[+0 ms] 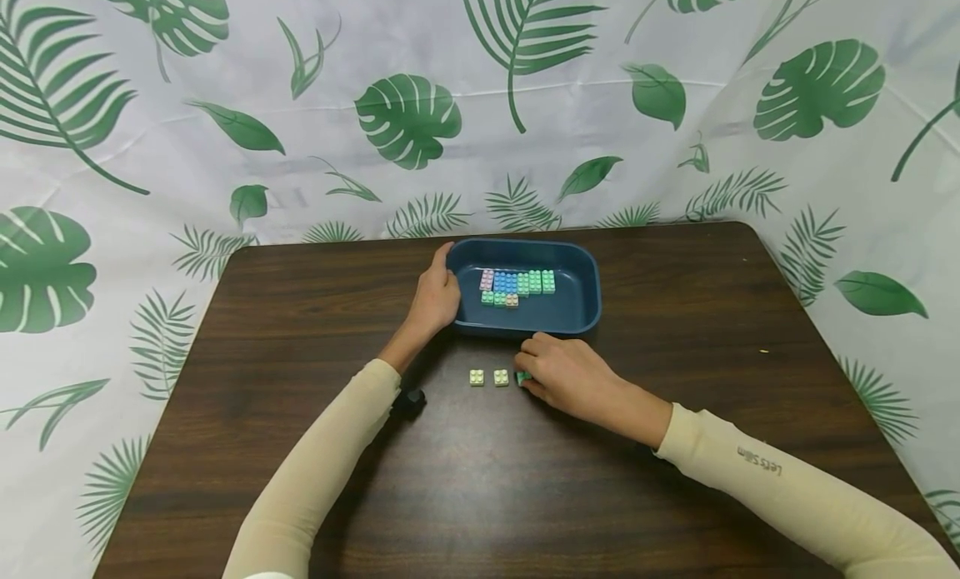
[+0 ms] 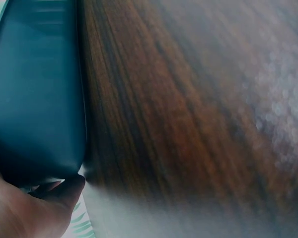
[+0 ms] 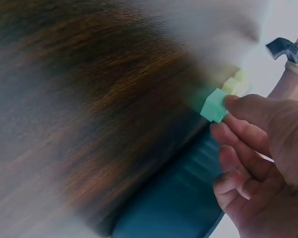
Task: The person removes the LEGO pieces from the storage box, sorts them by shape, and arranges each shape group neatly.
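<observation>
A dark blue tray (image 1: 525, 322) lies toward the back of the table, with several pink, blue, green and peach toy bricks (image 1: 506, 283) inside. My left hand (image 1: 437, 296) grips the tray's left end; the left wrist view shows that hand (image 2: 27, 210) at the end wall of the tray (image 2: 37, 99). In front of the tray, my right hand (image 1: 566, 375) pinches a green toy brick (image 3: 214, 105) between thumb and fingers, low over the table. Two pale yellow toy bricks (image 1: 489, 377) sit in a row to the left of this hand.
The dark wood-grain table (image 1: 480, 496) runs out to both sides and toward me. Behind it hangs a white cloth (image 1: 315, 129) with green leaf prints. A small black device (image 1: 409, 402) is at the left wrist.
</observation>
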Available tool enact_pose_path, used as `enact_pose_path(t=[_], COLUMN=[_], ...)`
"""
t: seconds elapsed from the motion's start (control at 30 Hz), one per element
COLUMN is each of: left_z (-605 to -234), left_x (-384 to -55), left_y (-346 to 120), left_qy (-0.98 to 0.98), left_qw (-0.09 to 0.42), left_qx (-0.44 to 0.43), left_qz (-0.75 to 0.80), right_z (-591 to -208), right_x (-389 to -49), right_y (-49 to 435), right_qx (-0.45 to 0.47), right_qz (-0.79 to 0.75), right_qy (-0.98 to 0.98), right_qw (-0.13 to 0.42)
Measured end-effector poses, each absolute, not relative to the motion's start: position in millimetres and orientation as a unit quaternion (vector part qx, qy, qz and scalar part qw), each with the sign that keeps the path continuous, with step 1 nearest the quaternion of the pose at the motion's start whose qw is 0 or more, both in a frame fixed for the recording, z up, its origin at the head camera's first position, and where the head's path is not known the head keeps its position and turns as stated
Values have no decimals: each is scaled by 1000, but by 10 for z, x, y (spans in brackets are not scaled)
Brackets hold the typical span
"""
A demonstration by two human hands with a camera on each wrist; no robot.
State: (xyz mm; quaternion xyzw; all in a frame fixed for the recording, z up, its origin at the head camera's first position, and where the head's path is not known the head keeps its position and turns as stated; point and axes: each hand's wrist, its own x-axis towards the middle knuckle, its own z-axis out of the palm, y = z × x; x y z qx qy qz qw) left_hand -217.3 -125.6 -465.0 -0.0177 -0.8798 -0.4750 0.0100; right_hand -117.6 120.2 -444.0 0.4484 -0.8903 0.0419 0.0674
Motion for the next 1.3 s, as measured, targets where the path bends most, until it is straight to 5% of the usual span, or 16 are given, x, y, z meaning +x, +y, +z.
enact_pose_path(t=[0.73, 1.3], left_z=[-4627, -4649], left_x=[-2155, -2172], left_y=[-1292, -1266], left_qy=[-873, -874], left_qw=[23, 16], left_qx=[-14, -22], left_qz=[-486, -486], right_z=[-4150, -4188], right_x=[-1435, -2055], right_y=[1139, 1111], right_qx=[393, 299], right_qz=[141, 157], right_qy=[-896, -939], right_qw=[151, 62])
